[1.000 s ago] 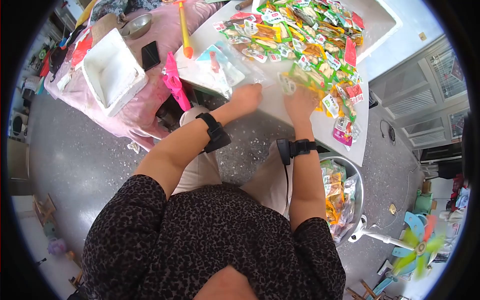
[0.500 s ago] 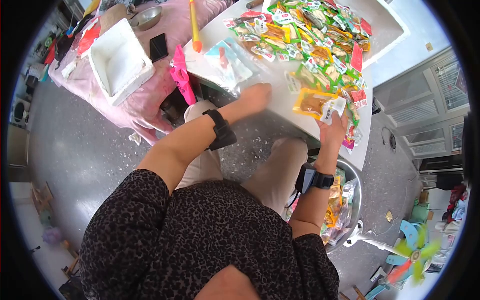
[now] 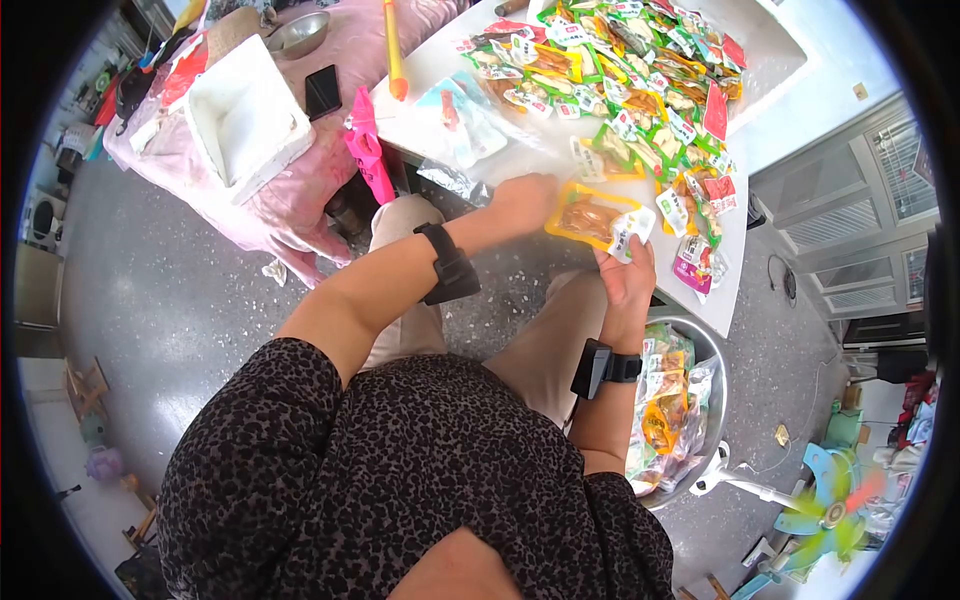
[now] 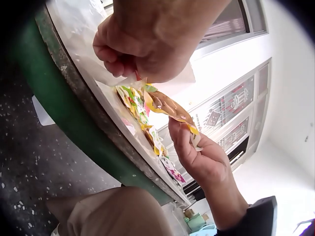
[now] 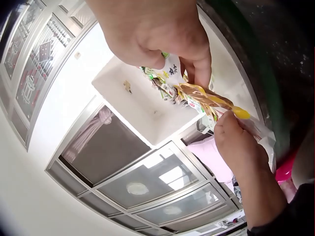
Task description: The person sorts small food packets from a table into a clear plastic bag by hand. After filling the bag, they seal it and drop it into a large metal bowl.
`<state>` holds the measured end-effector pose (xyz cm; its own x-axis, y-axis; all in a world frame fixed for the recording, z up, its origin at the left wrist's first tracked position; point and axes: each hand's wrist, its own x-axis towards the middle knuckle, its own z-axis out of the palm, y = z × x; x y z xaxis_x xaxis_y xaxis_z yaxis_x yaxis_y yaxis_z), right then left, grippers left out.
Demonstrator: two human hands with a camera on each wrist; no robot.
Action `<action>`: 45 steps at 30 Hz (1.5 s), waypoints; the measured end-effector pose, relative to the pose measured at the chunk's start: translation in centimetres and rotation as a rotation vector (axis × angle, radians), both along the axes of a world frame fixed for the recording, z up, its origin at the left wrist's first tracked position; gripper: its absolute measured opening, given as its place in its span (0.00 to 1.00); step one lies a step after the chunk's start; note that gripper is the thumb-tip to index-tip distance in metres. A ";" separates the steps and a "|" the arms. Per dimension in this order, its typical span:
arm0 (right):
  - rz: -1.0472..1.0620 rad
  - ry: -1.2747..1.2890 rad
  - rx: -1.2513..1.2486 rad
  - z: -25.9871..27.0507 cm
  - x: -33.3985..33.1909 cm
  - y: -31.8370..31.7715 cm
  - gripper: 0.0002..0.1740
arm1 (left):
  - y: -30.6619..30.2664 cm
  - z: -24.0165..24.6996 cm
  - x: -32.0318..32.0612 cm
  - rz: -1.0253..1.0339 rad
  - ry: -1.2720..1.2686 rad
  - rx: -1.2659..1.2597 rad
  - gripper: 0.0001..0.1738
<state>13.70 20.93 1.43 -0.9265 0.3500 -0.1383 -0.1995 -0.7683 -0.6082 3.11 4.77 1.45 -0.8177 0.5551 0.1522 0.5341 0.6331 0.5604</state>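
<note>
My right hand (image 3: 628, 275) pinches one end of a yellow-edged snack packet (image 3: 587, 216) with brown food showing through its window. The packet is held up over the front edge of the white table (image 3: 722, 290). Close to its other end, my left hand (image 3: 524, 203) has its fingers curled in on a clear plastic bag (image 5: 266, 136). Crinkled film from the bag trails beside that hand; most of the gripped part is hidden by the fingers. Many similar packets (image 3: 640, 95) are heaped farther back on the table.
A steel basin (image 3: 722, 400) of packets stands on the floor at the right. On the pink-covered surface at left are a white foam box (image 3: 240, 130) and a phone (image 3: 323, 92). A pink bag (image 3: 367, 150) hangs by the table's left edge. A fan (image 3: 833, 515) spins at lower right.
My right hand has picked up the yellow-edged packet from the table, swung it out to the right, then brought it left toward my left hand. The left hand has shifted slightly right.
</note>
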 end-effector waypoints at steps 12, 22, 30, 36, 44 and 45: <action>0.008 0.053 -0.055 -0.8 0.9 0.9 0.20 | -0.2 0.5 -0.3 -0.069 -0.077 -0.022 0.13; -0.056 -0.001 -0.087 -1.6 0.4 -0.6 0.19 | 0.2 0.7 1.7 -0.123 0.049 -0.118 0.10; -0.062 0.041 -0.416 -3.3 -1.0 -0.6 0.18 | 0.7 4.1 1.9 -0.144 0.022 -0.092 0.10; -0.112 0.105 -0.199 -1.8 -1.5 -1.7 0.18 | 0.9 4.3 1.8 -0.147 0.012 -0.003 0.10; 0.149 -0.090 0.113 0.1 -0.6 -3.9 0.14 | 0.6 4.3 1.5 -0.153 -0.050 -0.007 0.10; 0.172 -0.037 0.077 0.0 -0.5 -3.6 0.14 | 0.2 4.7 1.7 -0.138 -0.065 -0.003 0.10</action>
